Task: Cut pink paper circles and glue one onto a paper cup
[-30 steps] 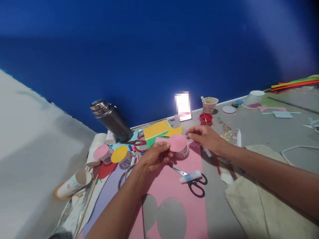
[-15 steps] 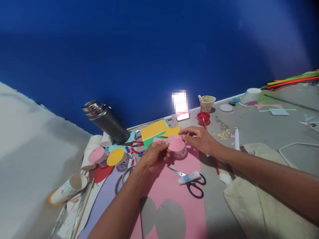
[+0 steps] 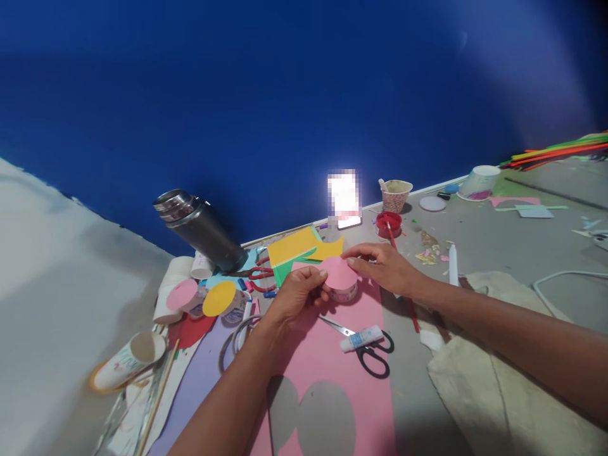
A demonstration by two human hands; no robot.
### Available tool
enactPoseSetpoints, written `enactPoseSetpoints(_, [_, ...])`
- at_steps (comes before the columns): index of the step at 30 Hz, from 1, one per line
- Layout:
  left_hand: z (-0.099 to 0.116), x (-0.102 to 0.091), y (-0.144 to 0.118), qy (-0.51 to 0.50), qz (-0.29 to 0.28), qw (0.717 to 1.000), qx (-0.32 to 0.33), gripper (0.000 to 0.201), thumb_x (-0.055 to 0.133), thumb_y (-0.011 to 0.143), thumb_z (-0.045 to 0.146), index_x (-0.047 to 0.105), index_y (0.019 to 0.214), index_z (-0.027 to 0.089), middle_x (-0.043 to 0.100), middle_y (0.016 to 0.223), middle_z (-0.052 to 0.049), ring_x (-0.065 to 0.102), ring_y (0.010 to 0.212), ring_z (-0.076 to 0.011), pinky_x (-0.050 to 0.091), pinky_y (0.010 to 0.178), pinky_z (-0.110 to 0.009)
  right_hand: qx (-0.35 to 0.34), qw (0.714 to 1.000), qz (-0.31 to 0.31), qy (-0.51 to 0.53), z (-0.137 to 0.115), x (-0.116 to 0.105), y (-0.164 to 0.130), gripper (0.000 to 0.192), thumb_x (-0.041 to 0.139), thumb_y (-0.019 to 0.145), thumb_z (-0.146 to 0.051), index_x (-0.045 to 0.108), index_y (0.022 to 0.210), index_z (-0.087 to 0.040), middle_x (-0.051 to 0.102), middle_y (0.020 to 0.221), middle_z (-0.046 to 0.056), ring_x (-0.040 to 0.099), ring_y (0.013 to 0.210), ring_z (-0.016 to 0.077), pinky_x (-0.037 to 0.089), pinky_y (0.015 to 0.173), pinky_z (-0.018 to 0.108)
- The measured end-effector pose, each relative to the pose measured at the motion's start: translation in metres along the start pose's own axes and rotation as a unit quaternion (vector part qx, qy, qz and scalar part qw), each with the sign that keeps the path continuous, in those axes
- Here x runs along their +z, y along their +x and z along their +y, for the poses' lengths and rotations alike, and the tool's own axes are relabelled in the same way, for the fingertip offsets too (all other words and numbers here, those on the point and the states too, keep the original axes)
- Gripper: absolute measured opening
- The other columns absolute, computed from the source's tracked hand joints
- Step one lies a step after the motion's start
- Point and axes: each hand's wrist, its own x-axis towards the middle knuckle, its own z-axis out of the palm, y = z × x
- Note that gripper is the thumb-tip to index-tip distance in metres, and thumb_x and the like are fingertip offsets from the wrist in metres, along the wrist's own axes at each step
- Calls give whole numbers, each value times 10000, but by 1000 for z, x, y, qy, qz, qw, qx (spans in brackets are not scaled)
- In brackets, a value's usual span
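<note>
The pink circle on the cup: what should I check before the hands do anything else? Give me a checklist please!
1. Pink circle over the cup: ok.
2. Left hand at the circle's edge: ok.
3. Right hand at the circle's edge: ok.
4. Circle stuck to the cup: cannot tell.
5. Scissors free to pick up: not ok, a white tube lies across them.

left forearm (image 3: 227, 387): bare, slanting up from bottom edge | left hand (image 3: 300, 290): pinching, thumb over curled fingers | right forearm (image 3: 503, 326): bare, extended from right edge | right hand (image 3: 387, 267): palm down, fingers bent toward left hand
</note>
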Motion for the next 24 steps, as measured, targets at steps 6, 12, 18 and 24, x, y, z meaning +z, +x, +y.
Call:
enactPoseSetpoints(6, [-3, -3, 0, 19, -10, 1000, 9, 353, 849, 720, 396, 600, 674, 151, 610, 526, 5, 505, 430, -93, 449, 490, -245, 5, 1000, -11, 2, -3, 1, -1, 260, 588, 899, -351, 763, 1020, -201, 793, 1001, 55, 703, 863, 214, 532, 785, 335])
enactPoseSetpoints(12, [0, -2, -3, 31, -6, 999, 12, 360, 864, 698, 389, 593, 675, 152, 623, 548, 5, 518, 444, -91, 449, 489, -237, 24, 1000, -9, 2, 2, 0, -1, 277, 602, 901, -365, 737, 1067, -189, 783, 1003, 69, 703, 870, 220, 541, 775, 339])
enactPoseSetpoints(18, [0, 0, -4, 32, 4, 999, 9, 376, 879, 671, 379, 579, 668, 153, 645, 568, -10, 534, 439, -91, 421, 466, -224, 37, 999, 1, 7, 5, -1, -1, 275, 593, 913, -359, 708, 1091, -184, 774, 966, 59, 706, 801, 200, 549, 740, 328])
enactPoseSetpoints(24, [-3, -2, -1, 31, -6, 999, 2, 365, 860, 700, 391, 583, 667, 155, 630, 541, -7, 531, 434, -99, 427, 475, -237, 28, 999, 16, -9, -2, 0, -3, 262, 601, 898, -361, 735, 1049, -193, 739, 1063, 91, 691, 894, 224, 545, 739, 330])
